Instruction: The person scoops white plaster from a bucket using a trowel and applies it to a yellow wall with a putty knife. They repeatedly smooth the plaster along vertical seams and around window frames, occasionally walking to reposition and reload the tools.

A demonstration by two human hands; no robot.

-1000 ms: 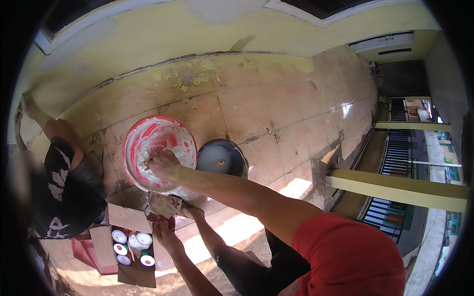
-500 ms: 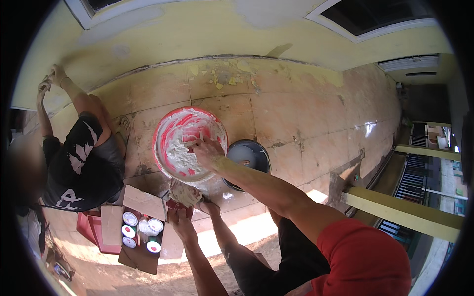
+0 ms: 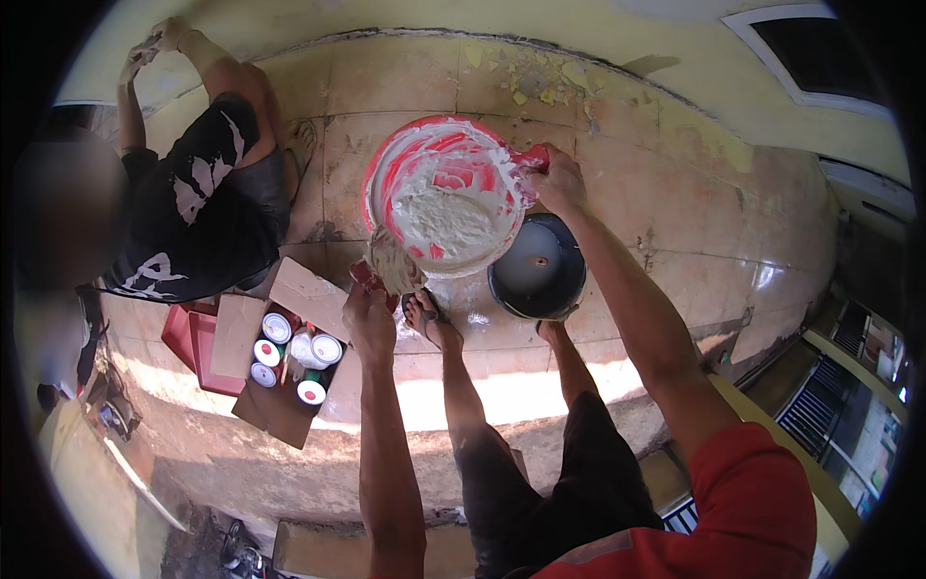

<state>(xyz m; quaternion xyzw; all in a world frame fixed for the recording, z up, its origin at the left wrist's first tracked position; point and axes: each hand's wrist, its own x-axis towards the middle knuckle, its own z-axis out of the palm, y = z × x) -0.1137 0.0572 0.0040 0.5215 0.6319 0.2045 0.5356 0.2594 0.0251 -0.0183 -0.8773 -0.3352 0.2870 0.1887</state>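
Note:
My right hand grips a red scraper smeared with white paste at the right rim of the red tub, which has white paste spread inside. My left hand holds another red scraper carrying a thick lump of beige-grey putty, below the tub's lower-left rim. A dark bucket of cloudy liquid, with a small brown object in it, stands beside the tub.
An open cardboard box of cans stands left on the tiled floor, beside red plastic trays. A co-worker in black sits against the yellow wall. The walkway's edge and railing are at lower right.
My right hand has moved from inside the tub to its right rim, with the red scraper now raised. The view has turned, shifting the wall and railing.

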